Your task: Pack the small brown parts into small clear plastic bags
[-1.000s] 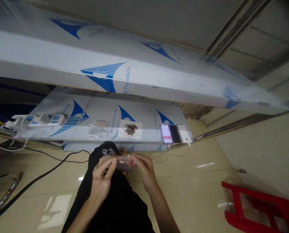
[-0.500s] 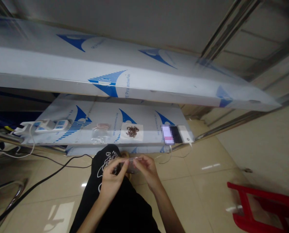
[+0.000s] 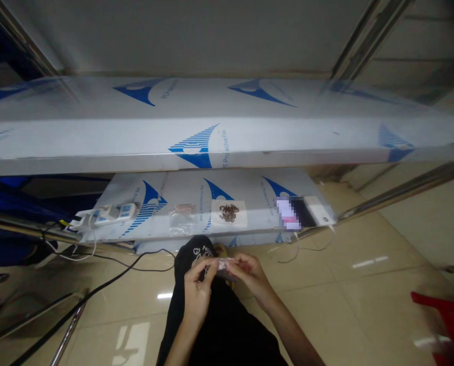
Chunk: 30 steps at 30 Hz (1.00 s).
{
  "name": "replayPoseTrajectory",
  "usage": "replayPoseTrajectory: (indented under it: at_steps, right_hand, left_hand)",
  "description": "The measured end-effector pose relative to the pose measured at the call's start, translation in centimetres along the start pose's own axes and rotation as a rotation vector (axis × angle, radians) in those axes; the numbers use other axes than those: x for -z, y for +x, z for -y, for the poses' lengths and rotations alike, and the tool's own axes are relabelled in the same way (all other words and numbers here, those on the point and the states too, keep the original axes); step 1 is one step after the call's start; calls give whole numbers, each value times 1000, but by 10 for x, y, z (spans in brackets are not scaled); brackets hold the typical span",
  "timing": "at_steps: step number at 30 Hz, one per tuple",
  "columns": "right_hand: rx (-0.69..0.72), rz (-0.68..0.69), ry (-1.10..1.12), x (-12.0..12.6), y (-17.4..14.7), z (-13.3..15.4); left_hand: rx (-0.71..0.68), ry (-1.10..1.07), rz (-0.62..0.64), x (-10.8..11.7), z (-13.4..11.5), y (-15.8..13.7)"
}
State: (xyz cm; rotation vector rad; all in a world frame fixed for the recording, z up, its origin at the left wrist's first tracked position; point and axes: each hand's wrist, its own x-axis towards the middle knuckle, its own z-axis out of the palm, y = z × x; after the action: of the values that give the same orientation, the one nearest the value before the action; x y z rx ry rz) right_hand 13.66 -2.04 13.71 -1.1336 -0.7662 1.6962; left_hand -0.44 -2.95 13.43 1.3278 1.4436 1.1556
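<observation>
Between my two hands, above my knee, is a small clear plastic bag [image 3: 223, 264]. My left hand [image 3: 200, 277] pinches its left edge between thumb and fingers. My right hand [image 3: 249, 273] grips the other side in the same way. What the bag holds, if anything, is too blurred to make out. Ahead on the lower shelf [image 3: 188, 183], a heap of small brown screw-like pieces [image 3: 230, 213] lies on a white square sheet [image 3: 242, 218]. To its left are a clear plastic bag [image 3: 181, 222] and some thin pinkish strips [image 3: 184, 209].
A power strip [image 3: 116, 213] with cables lies at the shelf's left end. A phone [image 3: 288, 213] and a white power bank [image 3: 320, 211] sit at the right. The upper shelf [image 3: 135, 137] overhangs behind. A red stool [image 3: 448, 315] stands on the floor at right.
The view has turned left, so the shelves and my hands appear further right. My hands still hold the small bag, which now shows more plainly between the fingertips.
</observation>
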Motion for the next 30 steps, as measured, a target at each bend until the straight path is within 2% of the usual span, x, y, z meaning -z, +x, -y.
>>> replayPoseTrajectory:
  at_steps: [4, 7, 11, 15, 20, 27, 30]
  right_hand:
    - [-19, 72, -63, -9, 1, 2]
    - [-15, 79, -95, -14, 5, 0]
    - [0, 75, -90, -22, 10, -11]
    - [-57, 68, -89, -31, 11, -22]
    - [-49, 1, -93, -35, 12, -34]
    - [-32, 96, -264, -33, 26, -43]
    - [-43, 184, -330, -32, 32, -51]
  left_hand:
    - [57, -9, 41, 15, 11, 3]
    - [52, -18, 63, 25, 16, -1]
    - [0, 0, 26, 36, 20, -8]
    - [2, 82, 10, 44, 26, -8]
    - [-62, 151, 33, 45, 34, -6]
    - [-30, 144, -10, 40, 41, -7]
    - [33, 103, -81, 42, 50, -7]
